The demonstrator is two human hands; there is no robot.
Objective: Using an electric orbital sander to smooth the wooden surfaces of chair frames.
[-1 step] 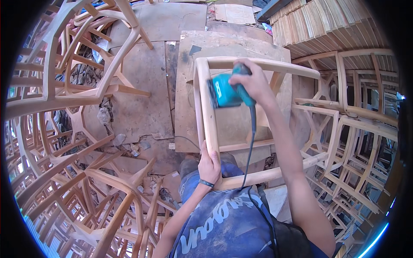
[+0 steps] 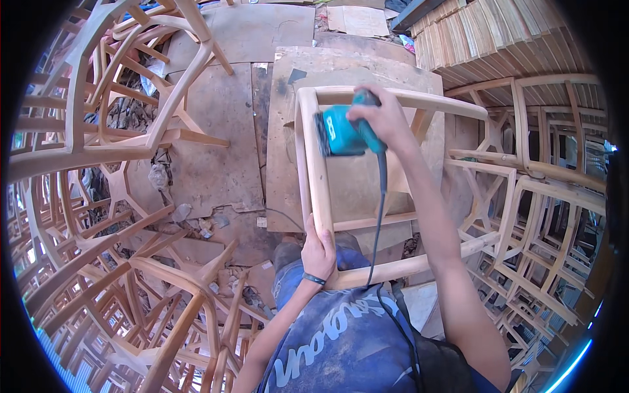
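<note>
Wooden frame [image 2: 320, 183]: pale, with rounded corners; in front of the person, its near left corner close to the torso, its far part over a flat board [image 2: 393, 72]; the left rail runs away from the body; whether the near corner bears on the lap, cannot tell.
Left hand [image 2: 319, 254]: closed round the near end of the left rail, thumb along the upper side; some fingers hidden beneath; a dark wristband [image 2: 314, 279] at the wrist.
Right hand [image 2: 388, 121]: wrapped round the handle of a teal sander [image 2: 344, 131]; fingers curled over the grip, slightly blurred.
Sander: at the far part of the left rail, near the far corner; dark pad side turned to the wood, seemingly touching; tool body lies inside the frame's outline.
Cord [image 2: 378, 229]: dark; drops from the sander's tail end, crosses the near rail, reaches the blue shirt [image 2: 347, 354]; hard to follow past there.
Chair frames at left [image 2: 180, 95]: bare wood, heaped and tangled from the upper to the lower edge; legs and rails at many angles.
Frames at right [image 2: 553, 190]: more bare wood, stacked close together, well apart from the sander.
Slats [image 2: 488, 42]: pale, packed side by side in a tall row, upper right.
Floor: worn brown sheets [image 2: 216, 144] left of the board; a crumpled clear plastic bag [image 2: 159, 177] and scraps among the chair frames.
</note>
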